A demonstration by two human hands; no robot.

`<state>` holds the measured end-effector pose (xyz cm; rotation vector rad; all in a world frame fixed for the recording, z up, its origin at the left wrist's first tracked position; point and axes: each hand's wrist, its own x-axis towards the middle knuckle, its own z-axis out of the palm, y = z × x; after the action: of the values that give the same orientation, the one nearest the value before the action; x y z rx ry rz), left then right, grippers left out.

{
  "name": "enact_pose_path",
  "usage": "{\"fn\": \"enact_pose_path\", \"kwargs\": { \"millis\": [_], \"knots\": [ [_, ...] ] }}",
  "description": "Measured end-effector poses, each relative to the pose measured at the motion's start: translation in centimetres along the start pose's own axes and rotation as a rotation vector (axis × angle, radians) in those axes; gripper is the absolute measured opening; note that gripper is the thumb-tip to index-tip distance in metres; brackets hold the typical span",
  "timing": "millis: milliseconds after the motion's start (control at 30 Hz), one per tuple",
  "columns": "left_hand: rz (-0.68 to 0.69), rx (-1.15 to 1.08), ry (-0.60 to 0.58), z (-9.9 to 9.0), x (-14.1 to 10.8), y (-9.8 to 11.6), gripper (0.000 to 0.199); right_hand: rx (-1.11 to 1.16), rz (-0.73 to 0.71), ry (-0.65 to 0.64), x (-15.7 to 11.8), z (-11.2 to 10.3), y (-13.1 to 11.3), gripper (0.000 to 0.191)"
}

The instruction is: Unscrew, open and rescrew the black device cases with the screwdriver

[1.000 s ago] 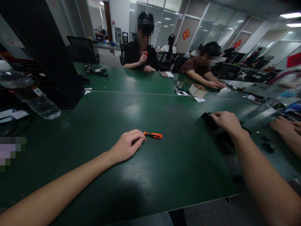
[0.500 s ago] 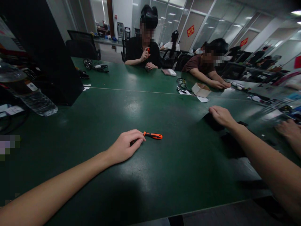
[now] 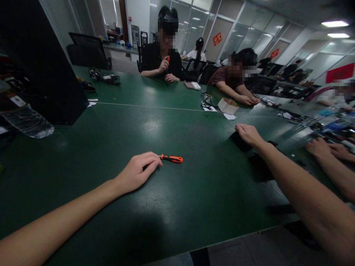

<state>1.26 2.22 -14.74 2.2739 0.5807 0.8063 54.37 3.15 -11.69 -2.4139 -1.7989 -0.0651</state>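
Observation:
My left hand (image 3: 140, 170) rests on the green table (image 3: 194, 195), its fingers curled over the metal shaft of a screwdriver (image 3: 172, 159). The orange and black handle points to the right, out past my fingertips; the tip is hidden under the hand. Farther right, my right hand (image 3: 249, 133) is closed, with its forearm stretched forward over the table. A dark patch lies right beneath it; whether that is a black object or a shadow, I cannot tell, and what the fingers hold is hidden.
A plastic water bottle (image 3: 29, 120) lies tilted beside a tall black panel (image 3: 50, 66) at left. Cables (image 3: 206, 99) and a small cardboard box (image 3: 227, 106) sit across the table. Two people work opposite; another person's hands (image 3: 318, 147) are close on my right.
The view has turned slightly right, so everything shifts left in the picture. More of the neighbour's hands shows at right. Both my hands keep about the same pose and place on the table.

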Motion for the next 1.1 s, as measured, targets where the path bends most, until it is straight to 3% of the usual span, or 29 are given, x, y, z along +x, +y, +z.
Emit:
{"fn": "enact_pose_path", "kwargs": {
  "millis": [133, 267, 333, 433, 533, 600, 733, 833, 967, 1100],
  "knots": [
    [0.000, -0.006, 0.016, -0.2, 0.0, -0.1, 0.032, 0.053, 0.008, 0.076, -2.0, -2.7, 0.3, 0.046],
    [-0.001, -0.011, 0.018, -0.2, -0.1, 0.0, 0.033, 0.031, 0.067, 0.143, -7.0, -4.0, 1.3, 0.036],
    [0.002, -0.017, 0.019, -0.1, -0.1, -0.1, 0.034, 0.012, 0.102, 0.128, -10.4, -3.1, 2.0, 0.030],
    [0.011, -0.024, 0.025, 0.1, -0.1, -0.2, 0.034, -0.011, 0.149, 0.124, -15.8, -0.2, 3.0, 0.041],
    [0.017, -0.031, 0.029, 0.3, 0.0, -0.2, 0.033, -0.049, 0.230, 0.224, -20.3, 3.0, 3.0, 0.058],
    [0.015, -0.033, 0.036, 0.4, -0.1, -0.2, 0.033, -0.054, 0.231, 0.293, -22.4, 4.6, 1.9, 0.063],
    [-0.006, -0.042, 0.057, 0.4, -0.2, -0.1, 0.029, -0.001, 0.138, 0.318, -24.4, 5.4, -4.8, 0.063],
    [0.007, -0.057, 0.077, 0.2, -0.4, 0.0, 0.025, 0.145, -0.163, 0.190, -24.9, 4.1, -12.4, 0.054],
    [0.069, -0.092, 0.042, 0.1, -0.5, 0.1, 0.036, 0.215, -0.611, -0.022, -24.3, 1.8, -21.9, 0.047],
    [0.075, -0.090, -0.019, 0.0, -0.5, 0.3, 0.042, 0.207, -0.886, -0.099, -20.4, -0.6, -27.1, 0.043]
  ]
}}
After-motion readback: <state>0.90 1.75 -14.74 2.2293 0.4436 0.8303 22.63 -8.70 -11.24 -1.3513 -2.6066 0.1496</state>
